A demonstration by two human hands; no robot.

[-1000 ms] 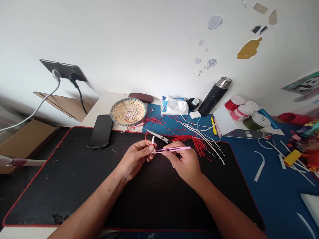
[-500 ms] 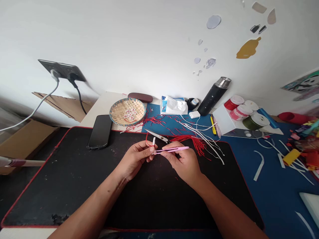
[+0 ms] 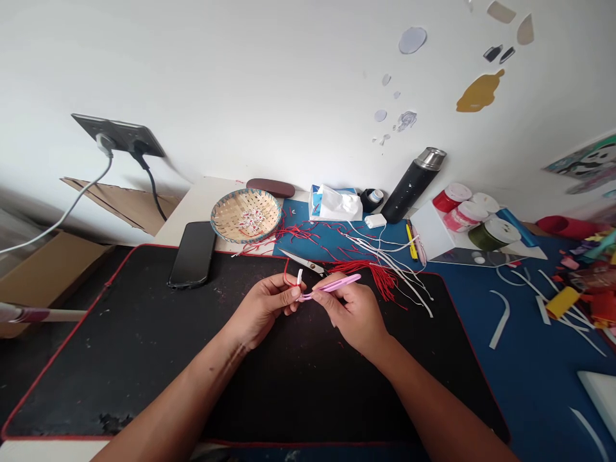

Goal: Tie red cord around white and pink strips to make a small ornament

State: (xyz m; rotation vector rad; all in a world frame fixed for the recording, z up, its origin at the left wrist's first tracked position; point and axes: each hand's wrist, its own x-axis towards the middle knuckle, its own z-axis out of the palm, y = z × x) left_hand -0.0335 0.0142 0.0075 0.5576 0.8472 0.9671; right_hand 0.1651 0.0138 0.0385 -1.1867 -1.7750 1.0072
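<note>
Over the black mat [image 3: 289,391], my left hand [image 3: 267,305] pinches a short white cord [image 3: 299,276] with red thread [image 3: 287,273] at it. The cord's end sticks up above my fingertips. My right hand [image 3: 353,311] is closed around pink tweezers [image 3: 342,282], whose tips meet the cord at my left fingertips. The exact contact there is too small to make out. Just beyond my hands lie open scissors [image 3: 308,264] and a bundle of red threads [image 3: 382,277]. White cords [image 3: 399,266] trail across the mat's back edge.
A woven basket [image 3: 226,215] holding small red and white pieces stands at the back, beside a phone [image 3: 192,255]. Farther right are a tissue box [image 3: 314,210], a black thermos [image 3: 412,186] and thread spools [image 3: 495,236]. Coloured scraps [image 3: 604,282] lie at the right.
The tweezers have turned slightly in my right hand, and their rear end has shifted a little left and up. The white cord's end now leans a little more to the right.
</note>
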